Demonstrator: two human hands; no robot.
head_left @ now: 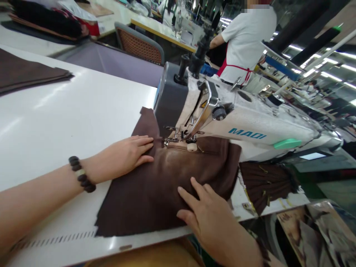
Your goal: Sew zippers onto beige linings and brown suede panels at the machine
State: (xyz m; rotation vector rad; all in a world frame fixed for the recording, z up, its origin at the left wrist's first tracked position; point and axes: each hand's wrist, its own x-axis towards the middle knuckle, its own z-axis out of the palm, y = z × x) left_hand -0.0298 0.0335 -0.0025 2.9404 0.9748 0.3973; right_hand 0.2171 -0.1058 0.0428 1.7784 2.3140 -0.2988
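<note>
The right hand [210, 213] rests at lower centre of the frame, its grip spread, fingertips on the brown panel [155, 196]. The left hand [124, 155] lies left of centre, its grip flat, fingers side by side and thumb apart, on the panel's left part; a dark beaded bracelet [81, 174] encircles the wrist. The panel occupies the centre of the frame on the white bench [69, 126], its far part passing beneath the sewing machine [236, 115]. A small white roller [191, 147] sits beside the needle area. The machine head blocks the view of the bench behind it.

At lower right, below the bench edge, grey and tan pieces [314, 233] lie in a heap; whether a container holds them cannot be told. Above them, fanned brown pieces [267, 185] rest on the bench beside the panel. A brown stack [27, 72] lies at the left edge.

Beyond, a dark pile [44, 18] occupies the upper left, and a woven-back chair [141, 46] stands right of it. At top right of centre, a blue crate [209, 70] shows partly beside a person in a white shirt [247, 44]; its contents are hidden.
</note>
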